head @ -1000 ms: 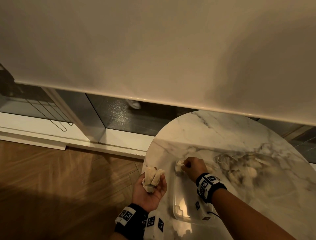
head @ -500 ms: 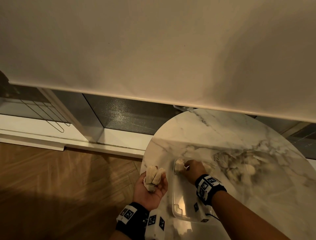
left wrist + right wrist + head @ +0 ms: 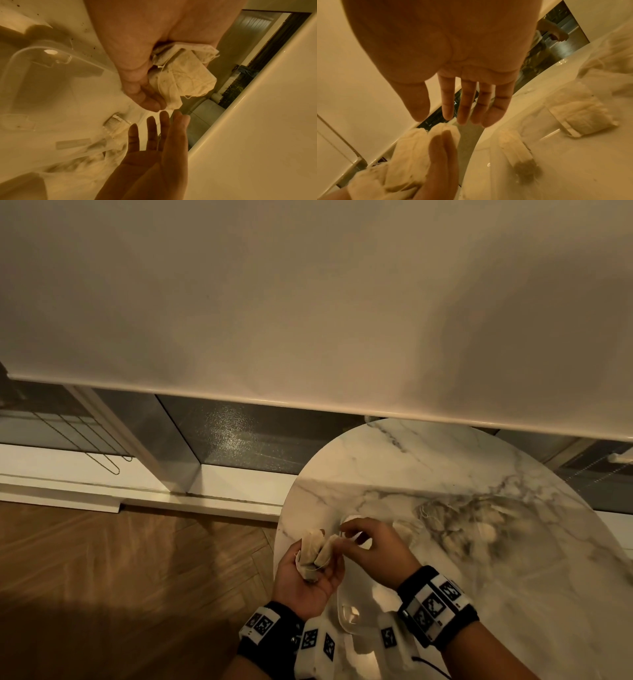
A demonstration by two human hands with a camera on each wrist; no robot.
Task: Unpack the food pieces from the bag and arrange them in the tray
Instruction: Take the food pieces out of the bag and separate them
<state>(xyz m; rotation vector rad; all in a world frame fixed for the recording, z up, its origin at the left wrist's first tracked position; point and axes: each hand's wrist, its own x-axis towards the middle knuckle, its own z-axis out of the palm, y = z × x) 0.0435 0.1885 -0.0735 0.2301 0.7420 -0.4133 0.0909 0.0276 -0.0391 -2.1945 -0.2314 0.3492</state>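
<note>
My left hand (image 3: pixel 320 571) is palm up at the table's left edge and grips a bundle of small cream cloth pouches (image 3: pixel 315 551), also seen in the left wrist view (image 3: pixel 183 75). My right hand (image 3: pixel 352 537) hovers just right of the bundle with straight fingers (image 3: pixel 464 106), holding nothing, fingertips almost at the pouches (image 3: pixel 412 147). Below both hands lies the clear plastic tray (image 3: pixel 346 616). One pouch (image 3: pixel 515 147) lies at the tray's far end. The see-through bag (image 3: pixel 472 529) with more pouches lies on the table to the right.
The round marble table (image 3: pixel 445 467) ends just left of my left hand, with wooden floor (image 3: pixel 137 559) below. A white blind (image 3: pixel 308 320) hangs behind the table over dark window glass. Another pouch (image 3: pixel 580 117) lies right of the tray.
My right hand left a pouch at the tray's far corner and moved left and back to the bundle in my left hand. The left hand has hardly moved.
</note>
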